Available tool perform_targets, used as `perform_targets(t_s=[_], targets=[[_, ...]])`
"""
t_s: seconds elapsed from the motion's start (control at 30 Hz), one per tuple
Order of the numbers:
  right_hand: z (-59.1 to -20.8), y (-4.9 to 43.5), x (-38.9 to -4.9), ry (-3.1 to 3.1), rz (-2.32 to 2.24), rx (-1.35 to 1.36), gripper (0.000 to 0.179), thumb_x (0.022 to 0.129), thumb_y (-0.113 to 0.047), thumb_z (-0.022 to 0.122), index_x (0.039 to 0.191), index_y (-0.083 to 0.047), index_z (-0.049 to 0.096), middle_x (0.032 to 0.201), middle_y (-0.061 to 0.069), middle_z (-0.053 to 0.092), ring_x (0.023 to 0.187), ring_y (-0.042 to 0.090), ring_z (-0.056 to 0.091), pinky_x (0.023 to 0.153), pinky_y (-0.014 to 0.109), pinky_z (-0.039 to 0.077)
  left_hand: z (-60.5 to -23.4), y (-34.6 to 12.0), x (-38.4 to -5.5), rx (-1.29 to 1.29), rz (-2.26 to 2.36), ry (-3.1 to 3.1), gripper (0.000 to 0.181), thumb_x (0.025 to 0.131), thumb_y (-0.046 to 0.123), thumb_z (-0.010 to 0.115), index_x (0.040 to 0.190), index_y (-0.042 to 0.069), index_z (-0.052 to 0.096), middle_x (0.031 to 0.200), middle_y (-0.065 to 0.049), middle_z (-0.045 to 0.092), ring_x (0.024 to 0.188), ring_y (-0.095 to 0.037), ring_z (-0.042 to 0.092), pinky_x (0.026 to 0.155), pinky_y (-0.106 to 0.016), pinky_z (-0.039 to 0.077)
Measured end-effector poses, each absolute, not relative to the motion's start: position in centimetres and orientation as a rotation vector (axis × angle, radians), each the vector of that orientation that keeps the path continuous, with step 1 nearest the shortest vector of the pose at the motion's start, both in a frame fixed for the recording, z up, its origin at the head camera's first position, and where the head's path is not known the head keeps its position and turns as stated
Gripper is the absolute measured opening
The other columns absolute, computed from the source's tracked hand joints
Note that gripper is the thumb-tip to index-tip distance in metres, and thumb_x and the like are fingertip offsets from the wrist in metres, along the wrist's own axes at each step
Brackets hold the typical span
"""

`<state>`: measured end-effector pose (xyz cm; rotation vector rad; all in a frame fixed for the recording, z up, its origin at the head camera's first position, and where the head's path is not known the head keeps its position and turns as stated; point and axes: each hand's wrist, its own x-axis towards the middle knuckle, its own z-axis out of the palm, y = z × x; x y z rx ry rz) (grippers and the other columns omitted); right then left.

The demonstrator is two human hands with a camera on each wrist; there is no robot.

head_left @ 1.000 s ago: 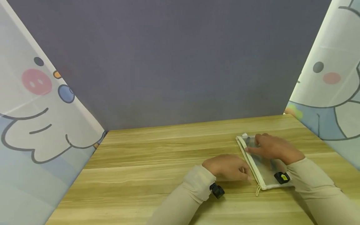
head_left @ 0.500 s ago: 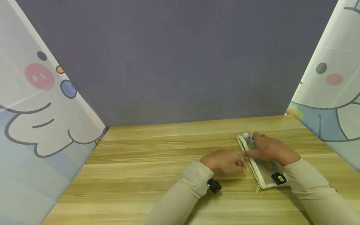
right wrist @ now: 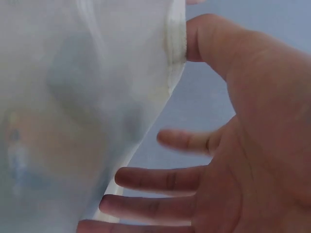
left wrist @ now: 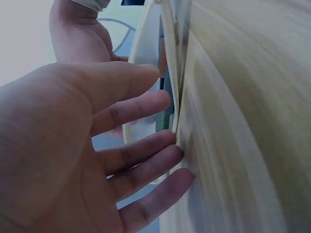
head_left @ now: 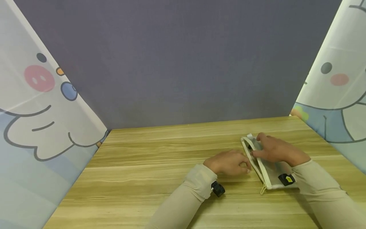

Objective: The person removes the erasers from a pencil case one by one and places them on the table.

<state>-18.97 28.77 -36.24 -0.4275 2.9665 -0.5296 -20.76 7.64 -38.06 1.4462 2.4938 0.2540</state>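
A translucent zip pouch (head_left: 273, 174) with cream zip edging lies on the table at the right, its mouth gaping toward the left. My right hand (head_left: 275, 150) grips the upper side of the mouth, the thumb hooked at the zip edge and the other fingers along the pouch's far end. In the left wrist view, green, dark and orange things show inside the pouch (left wrist: 148, 46); through its film they are blurred. My left hand (head_left: 228, 163) is just left of the mouth, fingers loosely extended, fingertips down at the lower zip edge by the tabletop.
The wood-grain table (head_left: 148, 178) reaches back to a grey upright panel (head_left: 183, 63). Cartoon-printed curtains hang at the left (head_left: 23, 133) and right (head_left: 334, 95). A zip cord (head_left: 263, 190) dangles from the pouch's near corner.
The pouch's mouth has opened wider as my right thumb draws the upper zip edge up and to the right. My left hand has shifted slightly away from me along the pouch's side.
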Motion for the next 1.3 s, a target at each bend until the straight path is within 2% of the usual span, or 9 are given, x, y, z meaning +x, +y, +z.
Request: perform_targets(t_s=[0.07, 0.17, 0.3, 0.4, 0.53, 0.77, 1.07, 1.3], targets=[[-36.2, 29.0, -19.0, 2.977, -0.537, -0.474, 0.067, 0.086, -0.045, 0.061, 0.130, -0.001, 0.037, 0.095, 0.020, 0.060, 0.075, 0.022, 0.058, 0.063, 0.041, 0.045, -38.1, 7.7, -20.8, 1.426, 0.239, 2.507, 0.023, 0.092, 0.044, 0.052, 0.113, 0.037, 0.061, 0.123, 0.020, 0.047, 0.117, 0.002, 0.039, 0.091, -0.019, 0.036], [-36.2, 29.5, -19.0, 2.985, -0.553, -0.552, 0.068, 0.086, -0.046, 0.060, 0.137, -0.008, 0.035, 0.097, 0.019, 0.062, 0.077, 0.023, 0.059, 0.064, 0.042, 0.046, -38.3, 7.7, -20.9, 1.421, 0.235, 2.514, 0.029, 0.093, 0.045, 0.051, 0.119, 0.036, 0.058, 0.135, 0.017, 0.040, 0.126, -0.001, 0.033, 0.097, -0.023, 0.034], [-36.3, 30.1, -18.9, 2.972, -0.615, -0.625, 0.069, 0.087, -0.048, 0.058, 0.141, -0.011, 0.034, 0.117, 0.024, 0.056, 0.094, 0.033, 0.060, 0.069, 0.047, 0.047, -38.3, 7.8, -21.1, 1.451, 0.220, 2.522, 0.032, 0.093, 0.044, 0.051, 0.123, 0.035, 0.056, 0.137, 0.017, 0.040, 0.126, 0.000, 0.032, 0.099, -0.022, 0.031], [-36.3, 30.3, -18.9, 2.958, -0.678, -0.652, 0.068, 0.088, -0.047, 0.058, 0.142, -0.011, 0.035, 0.126, 0.022, 0.052, 0.104, 0.038, 0.056, 0.074, 0.050, 0.046, -38.2, 7.9, -21.1, 1.453, 0.197, 2.540, 0.034, 0.093, 0.045, 0.051, 0.125, 0.036, 0.054, 0.135, 0.019, 0.041, 0.125, 0.001, 0.033, 0.099, -0.022, 0.030], [-36.4, 30.4, -19.0, 2.950, -0.743, -0.702, 0.063, 0.090, -0.042, 0.058, 0.141, -0.011, 0.039, 0.132, 0.016, 0.049, 0.109, 0.038, 0.053, 0.080, 0.051, 0.045, -38.2, 7.9, -20.9, 1.460, 0.151, 2.572, 0.037, 0.092, 0.046, 0.051, 0.129, 0.038, 0.052, 0.137, 0.019, 0.040, 0.126, 0.001, 0.033, 0.099, -0.023, 0.031], [-36.4, 30.7, -19.0, 2.973, -0.697, -0.861, 0.047, 0.094, -0.033, 0.054, 0.136, -0.013, 0.048, 0.132, 0.011, 0.051, 0.113, 0.030, 0.052, 0.086, 0.049, 0.043, -38.6, 8.1, -20.5, 1.435, 0.114, 2.581, 0.041, 0.091, 0.051, 0.049, 0.132, 0.045, 0.046, 0.143, 0.020, 0.032, 0.130, -0.004, 0.029, 0.100, -0.029, 0.033], [-36.1, 30.8, -18.5, 2.920, -0.717, -0.794, 0.040, 0.095, -0.030, 0.053, 0.132, -0.015, 0.054, 0.127, 0.011, 0.055, 0.110, 0.029, 0.054, 0.083, 0.048, 0.044, -39.4, 8.8, -19.8, 1.455, -0.140, 2.637, 0.044, 0.092, 0.061, 0.034, 0.135, 0.052, 0.036, 0.142, 0.024, 0.029, 0.129, -0.004, 0.028, 0.100, -0.031, 0.032], [-36.3, 31.0, -18.7, 2.926, -0.729, -0.831, 0.039, 0.096, -0.019, 0.052, 0.135, -0.020, 0.051, 0.130, 0.011, 0.052, 0.114, 0.028, 0.050, 0.084, 0.046, 0.044, -39.3, 8.8, -19.8, 1.446, -0.125, 2.631, 0.041, 0.092, 0.058, 0.038, 0.133, 0.052, 0.038, 0.144, 0.022, 0.027, 0.128, -0.004, 0.028, 0.100, -0.029, 0.031]])
